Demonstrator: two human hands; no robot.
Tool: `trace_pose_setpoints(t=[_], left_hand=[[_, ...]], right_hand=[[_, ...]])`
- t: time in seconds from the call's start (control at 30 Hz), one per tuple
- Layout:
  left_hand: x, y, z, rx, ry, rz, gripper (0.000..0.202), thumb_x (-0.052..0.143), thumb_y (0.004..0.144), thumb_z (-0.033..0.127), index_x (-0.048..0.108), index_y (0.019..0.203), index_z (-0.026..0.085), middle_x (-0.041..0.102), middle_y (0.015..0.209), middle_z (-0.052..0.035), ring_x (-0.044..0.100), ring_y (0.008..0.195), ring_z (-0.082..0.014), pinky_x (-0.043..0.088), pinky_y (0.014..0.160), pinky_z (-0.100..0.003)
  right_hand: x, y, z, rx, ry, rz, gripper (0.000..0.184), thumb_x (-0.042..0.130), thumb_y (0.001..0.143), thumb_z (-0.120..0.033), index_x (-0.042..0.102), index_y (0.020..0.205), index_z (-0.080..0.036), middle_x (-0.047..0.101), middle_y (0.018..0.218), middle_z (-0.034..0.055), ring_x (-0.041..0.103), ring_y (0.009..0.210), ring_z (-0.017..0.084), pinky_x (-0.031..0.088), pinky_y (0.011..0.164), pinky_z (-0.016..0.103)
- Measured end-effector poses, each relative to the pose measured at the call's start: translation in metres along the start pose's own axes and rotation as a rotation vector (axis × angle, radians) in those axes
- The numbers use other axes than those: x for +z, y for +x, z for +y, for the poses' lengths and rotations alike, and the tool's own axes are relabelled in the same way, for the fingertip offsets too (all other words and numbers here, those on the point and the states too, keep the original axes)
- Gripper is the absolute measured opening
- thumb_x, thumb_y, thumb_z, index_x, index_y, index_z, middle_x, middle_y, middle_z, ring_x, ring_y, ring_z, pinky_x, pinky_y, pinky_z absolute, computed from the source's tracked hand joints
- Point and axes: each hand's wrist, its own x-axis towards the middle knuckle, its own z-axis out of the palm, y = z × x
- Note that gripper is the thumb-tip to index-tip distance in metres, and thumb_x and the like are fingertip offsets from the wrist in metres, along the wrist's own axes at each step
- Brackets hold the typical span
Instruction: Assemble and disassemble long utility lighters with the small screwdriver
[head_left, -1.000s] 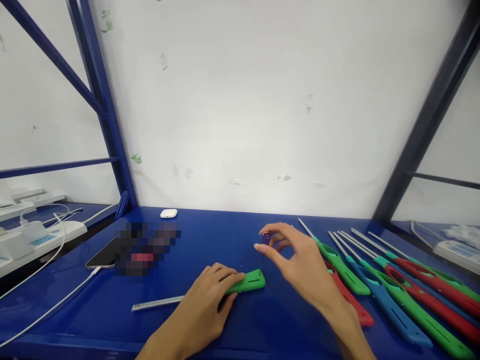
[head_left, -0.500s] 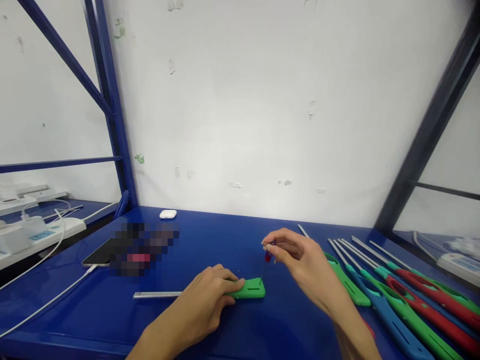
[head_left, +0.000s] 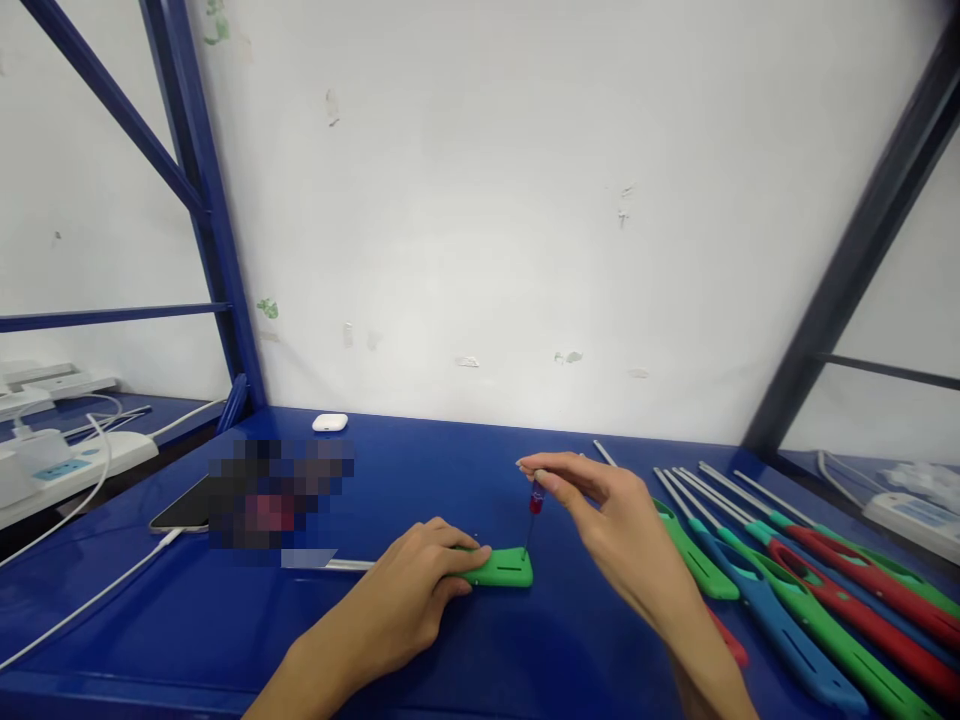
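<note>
A green-handled lighter with a long metal nozzle lies flat on the blue shelf, nozzle pointing left. My left hand presses down on its handle, fingers curled over it. My right hand pinches a small screwdriver with a red grip, held upright. Its thin shaft reaches down to the right end of the green handle.
A row of several long lighters with green, red and blue handles lies on the right. A white earbud case sits near the wall. A phone with a white cable lies at the left, beside a blurred patch. Power strips sit further left.
My right hand has closed from spread fingers into a tight pinch on the screwdriver and lowered slightly onto the handle's end. My left hand stays on the green handle.
</note>
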Motion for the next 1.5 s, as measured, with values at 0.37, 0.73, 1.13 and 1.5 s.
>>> trace_pose_setpoints(t=[0.37, 0.73, 1.13, 1.5], left_hand=[[0.0014, 0.0003, -0.0015, 0.013, 0.014, 0.019, 0.041, 0.061, 0.1, 0.006, 0.071, 0.134, 0.027, 0.074, 0.134, -0.0029, 0.066, 0.121, -0.025, 0.052, 0.108, -0.044], [0.0018, 0.0014, -0.0014, 0.021, 0.007, 0.04, 0.04, 0.061, 0.099, 0.008, 0.073, 0.132, 0.029, 0.075, 0.133, -0.0019, 0.067, 0.121, -0.0254, 0.052, 0.109, -0.046], [0.0024, 0.0008, -0.0026, 0.026, 0.009, 0.044, 0.038, 0.061, 0.1, 0.011, 0.072, 0.133, 0.026, 0.075, 0.134, -0.0028, 0.066, 0.122, -0.0255, 0.051, 0.111, -0.046], [0.0016, 0.0008, -0.0005, 0.029, -0.004, 0.031, 0.041, 0.061, 0.1, 0.008, 0.071, 0.134, 0.029, 0.075, 0.134, -0.0005, 0.067, 0.118, -0.0244, 0.053, 0.106, -0.043]], right_hand=[[-0.0023, 0.0018, 0.0055, -0.006, -0.008, 0.031, 0.015, 0.068, 0.093, -0.033, 0.077, 0.104, -0.03, 0.078, 0.108, 0.0013, 0.074, 0.098, 0.023, 0.057, 0.094, 0.039], [0.0006, 0.0023, -0.0004, 0.059, -0.002, 0.105, 0.019, 0.083, 0.083, -0.039, 0.07, 0.089, -0.027, 0.077, 0.09, 0.0002, 0.076, 0.084, 0.024, 0.06, 0.083, 0.038], [-0.0006, -0.0009, -0.0004, 0.04, 0.104, -0.067, 0.02, 0.065, 0.097, -0.039, 0.07, 0.114, -0.03, 0.074, 0.124, 0.0034, 0.072, 0.113, 0.024, 0.057, 0.103, 0.041], [-0.0012, 0.0002, 0.0002, 0.045, 0.107, -0.035, 0.016, 0.062, 0.1, -0.039, 0.071, 0.108, -0.028, 0.076, 0.111, 0.0034, 0.074, 0.104, 0.023, 0.058, 0.095, 0.038]])
